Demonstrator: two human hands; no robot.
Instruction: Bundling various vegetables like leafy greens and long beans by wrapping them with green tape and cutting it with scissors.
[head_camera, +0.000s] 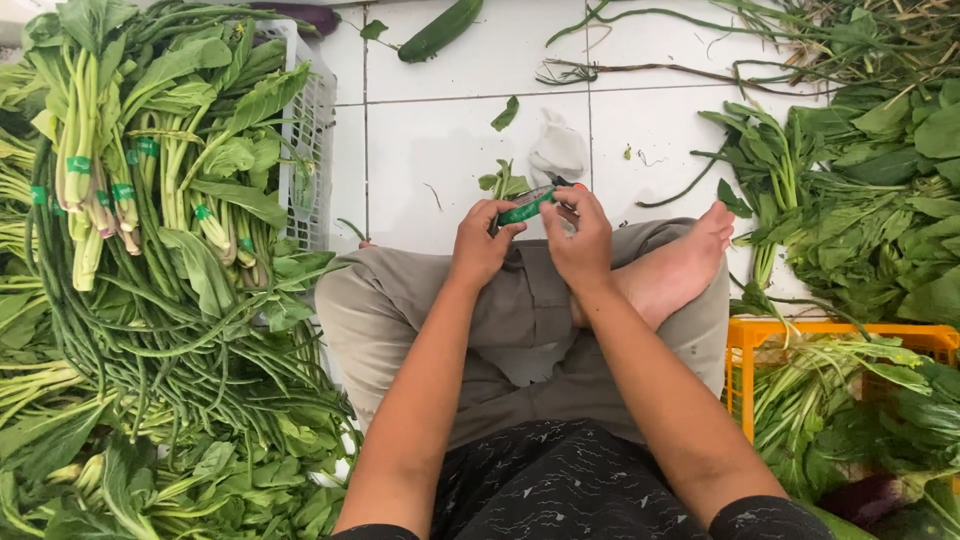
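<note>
Head camera looks down on both hands, which meet above the crossed knees. Left hand (482, 240) and right hand (578, 238) are both closed on a small roll of green tape (526, 205), fingers curled around its ends. Just beyond it, a small loose sprig of green leaves (503, 182) lies on the white tiled floor (440, 150). At left, many leafy bunches already banded with green tape (100, 190) are stacked by a white plastic basket (312, 110); at right, a heap of loose untied greens (880, 200) seems still left to bundle.

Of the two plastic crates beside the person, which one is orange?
The orange crate stands at the person's right, beside the bare foot, and holds loose greens. The other crate, at the left, is white and carries tied bundles.
</note>
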